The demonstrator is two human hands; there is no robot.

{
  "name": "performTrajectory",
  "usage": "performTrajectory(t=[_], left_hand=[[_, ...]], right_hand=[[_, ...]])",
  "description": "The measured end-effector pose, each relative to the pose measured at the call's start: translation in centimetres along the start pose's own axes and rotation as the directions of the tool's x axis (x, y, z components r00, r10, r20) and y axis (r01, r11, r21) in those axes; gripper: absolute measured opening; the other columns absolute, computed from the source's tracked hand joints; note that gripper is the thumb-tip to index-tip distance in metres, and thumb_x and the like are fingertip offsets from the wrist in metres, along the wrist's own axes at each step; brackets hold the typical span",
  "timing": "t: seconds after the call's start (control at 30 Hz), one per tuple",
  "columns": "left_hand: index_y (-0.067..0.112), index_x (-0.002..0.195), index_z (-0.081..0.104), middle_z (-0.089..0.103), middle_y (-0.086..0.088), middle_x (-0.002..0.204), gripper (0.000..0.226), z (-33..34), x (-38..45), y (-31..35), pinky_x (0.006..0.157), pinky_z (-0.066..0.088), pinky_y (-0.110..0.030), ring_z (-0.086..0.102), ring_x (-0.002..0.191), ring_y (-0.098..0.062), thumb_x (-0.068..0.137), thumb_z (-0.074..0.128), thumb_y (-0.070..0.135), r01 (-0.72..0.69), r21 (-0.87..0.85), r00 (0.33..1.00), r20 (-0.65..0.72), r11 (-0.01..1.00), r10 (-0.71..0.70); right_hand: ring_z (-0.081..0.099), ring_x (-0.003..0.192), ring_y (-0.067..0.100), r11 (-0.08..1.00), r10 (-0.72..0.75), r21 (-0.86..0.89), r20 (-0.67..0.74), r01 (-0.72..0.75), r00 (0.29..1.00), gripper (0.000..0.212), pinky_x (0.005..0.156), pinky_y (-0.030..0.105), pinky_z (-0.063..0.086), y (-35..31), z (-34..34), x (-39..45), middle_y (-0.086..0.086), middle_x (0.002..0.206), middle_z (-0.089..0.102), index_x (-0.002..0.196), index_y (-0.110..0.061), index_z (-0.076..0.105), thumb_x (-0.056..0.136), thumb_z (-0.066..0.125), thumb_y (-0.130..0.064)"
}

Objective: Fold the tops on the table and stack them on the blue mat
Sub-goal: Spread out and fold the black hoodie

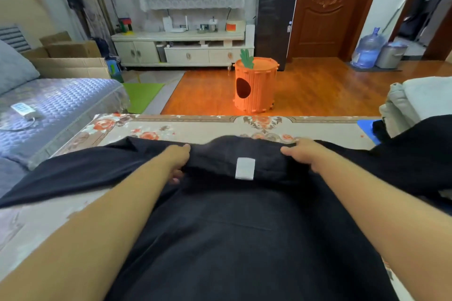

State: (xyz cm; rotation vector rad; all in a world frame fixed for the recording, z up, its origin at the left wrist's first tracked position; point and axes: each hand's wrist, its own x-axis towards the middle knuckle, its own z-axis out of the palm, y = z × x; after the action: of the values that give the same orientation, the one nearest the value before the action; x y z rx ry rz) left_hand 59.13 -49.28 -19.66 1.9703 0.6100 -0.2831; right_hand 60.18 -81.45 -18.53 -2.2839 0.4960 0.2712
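The left hand (177,160) and right hand (302,155) each grip the collar edge of a black top (220,239) spread on the floral counter (195,129). Its white neck label (245,168) shows no legible writing. The blue mat (367,128) lies at the far right.

Matt black cloth top (232,227); glossy wood floor (318,90); plastic bin (255,85).
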Motion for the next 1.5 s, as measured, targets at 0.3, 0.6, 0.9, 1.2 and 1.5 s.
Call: performTrajectory(t=[0.3, 0.6, 0.9, 1.2, 1.5], left_hand=[[0.005, 0.126, 0.057, 0.067, -0.011, 0.112, 0.071, 0.3, 0.4, 1.0, 0.075, 0.063, -0.046, 0.066, 0.092, -0.03, 0.084, 0.062, 0.062, -0.197, 0.035, 0.979, -0.054, 0.98, 0.199], [0.005, 0.115, 0.064, 0.076, -0.009, 0.104, 0.031, 0.5, -2.3, -4.3, 0.091, 0.059, -0.043, 0.072, 0.102, -0.03, 0.09, 0.076, 0.018, -0.251, -0.447, 0.939, 0.104, 0.859, 0.329], [0.021, 0.112, 0.058, 0.064, 0.007, 0.108, 0.012, 3.5, -4.6, -4.8, 0.088, 0.044, -0.02, 0.058, 0.096, -0.009, 0.104, 0.051, 0.026, -0.44, -0.014, 0.827, -0.395, 0.898, 0.399], [0.011, 0.122, 0.052, 0.059, -0.02, 0.126, 0.025, 2.1, 0.5, -3.1, 0.086, 0.04, -0.041, 0.054, 0.115, -0.041, 0.107, 0.038, 0.025, -0.23, 0.43, 0.918, -0.201, 0.873, 0.341], [0.015, 0.121, 0.068, 0.075, 0.0, 0.118, 0.043, -2.0, 0.6, -3.2, 0.107, 0.046, -0.045, 0.067, 0.115, -0.024, 0.083, 0.083, 0.028, -0.032, -0.053, 0.904, 0.424, 0.998, 0.051]], right_hand=[[0.052, 0.123, 0.041, 0.925, 0.194, 0.323, 0.047, -0.199, 0.98, 0.062, 0.095, 0.049, 0.049, 1.0, 1.1, -0.5, 0.014, 0.141, 0.051, 0.144, -0.008, 0.046, 0.094, 0.066, -0.039], [0.055, 0.126, 0.022, 0.853, -0.111, 0.499, -0.107, 0.15, 0.988, 0.041, 0.107, 0.045, 0.047, 4.4, 3.2, -1.9, -0.004, 0.138, 0.057, 0.142, -0.023, 0.047, 0.103, 0.051, -0.035], [0.05, 0.13, 0.025, 0.897, -0.221, 0.298, -0.336, 0.326, 0.916, 0.044, 0.099, 0.032, 0.042, 4.7, 4.1, -4.5, 0.003, 0.14, 0.054, 0.143, -0.016, 0.045, 0.105, 0.046, -0.038], [0.051, 0.128, 0.037, 0.997, -0.073, -0.008, -0.22, 0.073, 0.973, 0.056, 0.095, 0.042, 0.044, 4.2, 4.5, -2.4, 0.015, 0.146, 0.049, 0.15, -0.011, 0.036, 0.103, 0.045, -0.039], [0.049, 0.134, 0.032, 0.986, 0.015, 0.154, 0.251, -0.055, 0.968, 0.105, 0.113, 0.047, 0.038, 3.7, 0.3, 0.8, 0.006, 0.149, 0.05, 0.15, -0.015, 0.042, 0.062, 0.095, -0.041]])
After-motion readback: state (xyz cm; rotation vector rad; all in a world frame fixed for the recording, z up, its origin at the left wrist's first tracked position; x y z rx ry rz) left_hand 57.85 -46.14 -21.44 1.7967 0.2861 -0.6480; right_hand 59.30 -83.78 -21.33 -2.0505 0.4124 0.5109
